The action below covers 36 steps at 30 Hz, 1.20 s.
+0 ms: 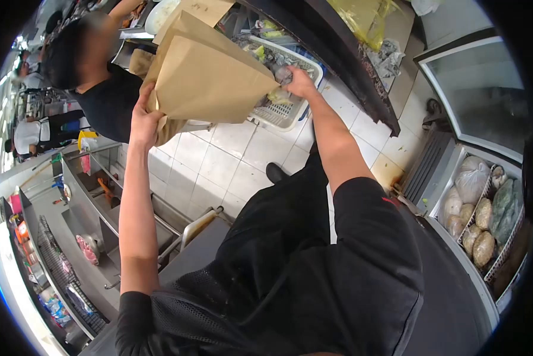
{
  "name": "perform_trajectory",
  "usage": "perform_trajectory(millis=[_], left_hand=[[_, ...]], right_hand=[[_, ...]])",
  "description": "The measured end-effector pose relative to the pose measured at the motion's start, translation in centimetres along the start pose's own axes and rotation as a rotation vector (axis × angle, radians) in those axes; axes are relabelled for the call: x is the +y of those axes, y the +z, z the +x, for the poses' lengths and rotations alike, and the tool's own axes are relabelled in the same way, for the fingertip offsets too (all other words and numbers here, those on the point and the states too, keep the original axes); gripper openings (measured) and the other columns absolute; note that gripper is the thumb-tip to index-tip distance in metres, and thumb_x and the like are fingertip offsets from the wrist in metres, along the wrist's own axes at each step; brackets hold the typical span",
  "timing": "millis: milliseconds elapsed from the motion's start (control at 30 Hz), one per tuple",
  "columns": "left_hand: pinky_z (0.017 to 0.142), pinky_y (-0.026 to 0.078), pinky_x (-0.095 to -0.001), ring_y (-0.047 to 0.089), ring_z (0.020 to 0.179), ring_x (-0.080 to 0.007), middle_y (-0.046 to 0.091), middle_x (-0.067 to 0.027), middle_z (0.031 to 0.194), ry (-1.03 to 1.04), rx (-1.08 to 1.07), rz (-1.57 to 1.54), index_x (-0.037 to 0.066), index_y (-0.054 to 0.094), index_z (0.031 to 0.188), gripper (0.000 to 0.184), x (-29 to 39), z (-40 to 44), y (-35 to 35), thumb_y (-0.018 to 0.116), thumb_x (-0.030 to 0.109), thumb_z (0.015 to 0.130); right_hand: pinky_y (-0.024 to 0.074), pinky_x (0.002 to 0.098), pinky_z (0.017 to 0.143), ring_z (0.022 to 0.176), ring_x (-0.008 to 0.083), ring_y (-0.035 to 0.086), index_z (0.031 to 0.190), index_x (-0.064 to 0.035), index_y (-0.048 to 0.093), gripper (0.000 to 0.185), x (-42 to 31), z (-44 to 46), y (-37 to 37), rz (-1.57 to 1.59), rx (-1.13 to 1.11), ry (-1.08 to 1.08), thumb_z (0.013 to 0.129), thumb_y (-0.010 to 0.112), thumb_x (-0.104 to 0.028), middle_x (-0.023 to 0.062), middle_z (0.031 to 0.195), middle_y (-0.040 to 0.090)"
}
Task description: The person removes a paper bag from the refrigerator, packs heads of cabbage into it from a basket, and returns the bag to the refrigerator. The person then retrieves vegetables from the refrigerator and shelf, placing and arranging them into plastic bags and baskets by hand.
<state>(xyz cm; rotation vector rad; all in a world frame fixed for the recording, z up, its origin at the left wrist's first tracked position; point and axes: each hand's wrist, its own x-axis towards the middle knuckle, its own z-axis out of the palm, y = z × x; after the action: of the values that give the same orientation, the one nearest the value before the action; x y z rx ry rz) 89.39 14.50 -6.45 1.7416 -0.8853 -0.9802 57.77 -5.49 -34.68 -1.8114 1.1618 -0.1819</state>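
A large brown paper bag (213,74) spans the space between my two hands, its broad side facing up. My left hand (145,115) is closed on the bag's left edge, thumb along the outside. At the bag's pointed right corner, my right hand (301,83) has its fingers closed and appears to pinch the paper; the fingertips are partly hidden. Directly beneath that hand is a white plastic basket (287,121) with clear plastic bags (283,74) and some yellow-green pieces inside. The paper covers the basket's left part.
A co-worker in black (103,101) stands close at left. To the right, an open chest freezer (450,234) holds bagged food (483,213), its glass lid (477,89) raised. A dark metal edge (361,77) runs beyond the basket. Steel sinks (85,222) are at lower left, above white floor tiles (219,169).
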Motion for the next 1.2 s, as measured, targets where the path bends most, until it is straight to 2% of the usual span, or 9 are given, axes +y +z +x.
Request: perform_trajectory(millis=[233,433,500,567,600,667,900,1000,1200], left_hand=[[0.101,0.048,-0.0308,0.058,0.120,-0.0194,0.053,-0.0113,0.137,-0.035,0.026,-0.037,-0.002,0.036,0.148,0.076,-0.7,1.0,0.0,0.055,-0.019,0.076],[0.096,0.052,-0.0314,0.062,0.116,-0.0219,0.054,-0.0187,0.137,-0.115,0.095,-0.118,-0.003,0.031,0.150,0.078,-0.5,-0.2,0.1,0.054,-0.021,0.078],[0.096,0.052,-0.0312,0.061,0.117,-0.0215,0.055,-0.0180,0.137,-0.105,0.083,-0.078,-0.002,0.031,0.150,0.078,-0.6,-0.5,0.2,0.056,-0.020,0.079],[0.096,0.052,-0.0306,0.061,0.117,-0.0208,0.055,-0.0162,0.137,-0.118,0.122,-0.085,-0.001,0.032,0.151,0.078,-0.1,-0.6,1.0,0.056,-0.019,0.079],[0.100,0.050,-0.0314,0.058,0.122,-0.0210,0.053,-0.0149,0.141,-0.131,0.129,-0.071,0.000,0.031,0.151,0.078,0.1,-0.6,1.3,0.056,-0.019,0.079],[0.104,0.048,-0.0321,0.056,0.126,-0.0211,0.050,-0.0137,0.144,-0.160,0.145,-0.057,0.002,0.031,0.152,0.079,0.2,-1.0,1.4,0.056,-0.019,0.080],[0.107,0.043,-0.0310,0.054,0.127,-0.0194,0.051,-0.0123,0.143,-0.110,0.165,0.072,0.002,0.033,0.151,0.076,-0.3,-1.6,1.3,0.060,-0.014,0.083],[0.106,0.043,-0.0307,0.055,0.125,-0.0197,0.053,-0.0128,0.140,-0.119,0.199,0.048,0.001,0.034,0.151,0.073,0.2,-1.1,1.4,0.060,-0.013,0.084],[0.102,0.046,-0.0300,0.057,0.120,-0.0173,0.054,-0.0125,0.140,-0.125,0.195,-0.060,0.000,0.034,0.151,0.078,-1.5,0.5,0.1,0.072,-0.002,0.082]], right_hand=[[0.0447,0.0425,0.104,0.124,0.0406,0.053,0.148,-0.0108,0.034,0.101,-2.6,0.2,-2.9,0.018,0.183,0.041,0.063,0.087,-0.022,0.0208,0.134,0.056],[0.0413,0.0543,0.104,0.134,0.0409,0.040,0.149,-0.0074,0.031,0.091,-6.6,-2.4,-5.1,-0.524,0.123,-0.166,0.073,0.081,-0.016,0.0208,0.136,0.050],[0.0401,0.0517,0.106,0.133,0.0376,0.043,0.148,-0.0068,0.033,0.074,-5.3,-2.1,-3.1,-0.613,-0.009,-0.244,0.082,0.067,-0.011,0.0227,0.139,0.046],[0.0410,0.0503,0.105,0.132,0.0365,0.044,0.142,-0.0050,0.042,0.061,-6.5,-3.3,-1.9,-0.464,-0.501,-0.003,0.084,0.060,-0.012,0.0233,0.139,0.044],[0.0410,0.0503,0.105,0.132,0.0365,0.044,0.142,-0.0050,0.042,0.061,-5.4,-4.1,0.3,-0.469,-0.516,-0.010,0.084,0.060,-0.012,0.0233,0.139,0.044],[0.0433,0.0509,0.102,0.131,0.0392,0.044,0.137,-0.0052,0.050,0.063,-1.4,-5.5,6.3,-0.566,-0.058,-0.089,0.077,0.069,-0.017,0.0220,0.139,0.045],[0.0411,0.0516,0.107,0.136,0.0453,0.035,0.133,0.0015,0.054,0.081,0.5,-3.0,7.6,-0.527,-0.220,-0.078,0.063,0.085,-0.027,0.0225,0.140,0.042],[0.0416,0.0486,0.107,0.133,0.0409,0.042,0.137,-0.0034,0.053,0.085,-1.1,-4.2,4.1,-0.455,-0.256,-0.110,0.062,0.084,-0.028,0.0212,0.141,0.043],[0.0485,0.0394,0.101,0.125,0.0278,0.055,0.137,-0.0043,0.050,0.077,-2.5,-6.1,-2.9,0.414,-0.339,-0.170,0.069,0.082,-0.019,0.0150,0.135,0.055]])
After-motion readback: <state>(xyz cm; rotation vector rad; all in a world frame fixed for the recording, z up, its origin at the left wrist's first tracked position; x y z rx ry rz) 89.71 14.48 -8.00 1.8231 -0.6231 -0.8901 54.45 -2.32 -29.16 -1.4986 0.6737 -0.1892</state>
